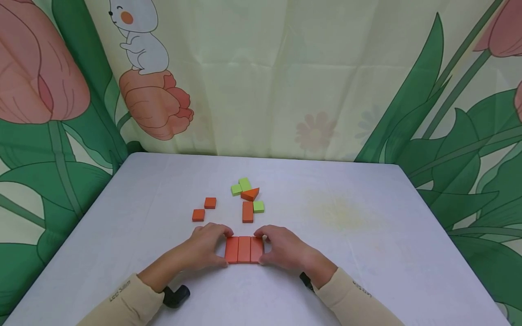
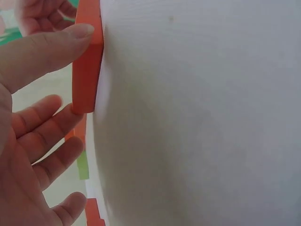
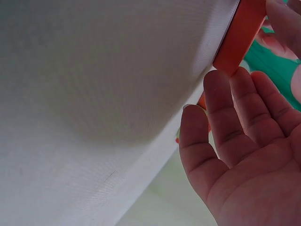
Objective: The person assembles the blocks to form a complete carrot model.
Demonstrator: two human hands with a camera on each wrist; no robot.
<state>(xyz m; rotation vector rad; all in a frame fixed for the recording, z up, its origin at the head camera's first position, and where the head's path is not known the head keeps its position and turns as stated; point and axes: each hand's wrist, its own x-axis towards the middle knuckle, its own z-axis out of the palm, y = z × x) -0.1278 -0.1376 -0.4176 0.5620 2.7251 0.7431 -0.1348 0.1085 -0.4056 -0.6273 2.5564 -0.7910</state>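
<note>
Head view gives me the left hand (image 1: 205, 246) and the right hand (image 1: 287, 249) facing each other, each gripping one side of a row of three red blocks (image 1: 244, 250), thumbs at its near corners and fingertips at its far ones. The blocks are flat, smooth oblongs with crisp edges, set long side to long side; whether they are wood or plastic I cannot tell.

Just beyond the row stands an orange-red oblong (image 1: 248, 212) with a green square (image 1: 258, 207) beside its right edge. Farther beyond the row I see an orange triangular wedge (image 1: 250, 194) and a pair of light green blocks (image 1: 242, 186); beyond it to the left are two small red squares (image 1: 204, 208).

A slightly creased white cloth (image 1: 379, 244) lies under the row, with a blurry yellowish stain (image 1: 340, 210) beyond it to the right. Behind everything hangs a printed fabric backdrop (image 1: 253, 90), its tulips cut off at the frame edges.

My wrist views crop the row to one block's side, the right thumb is partly cut off, and the loose blocks are mostly hidden behind fingers.
</note>
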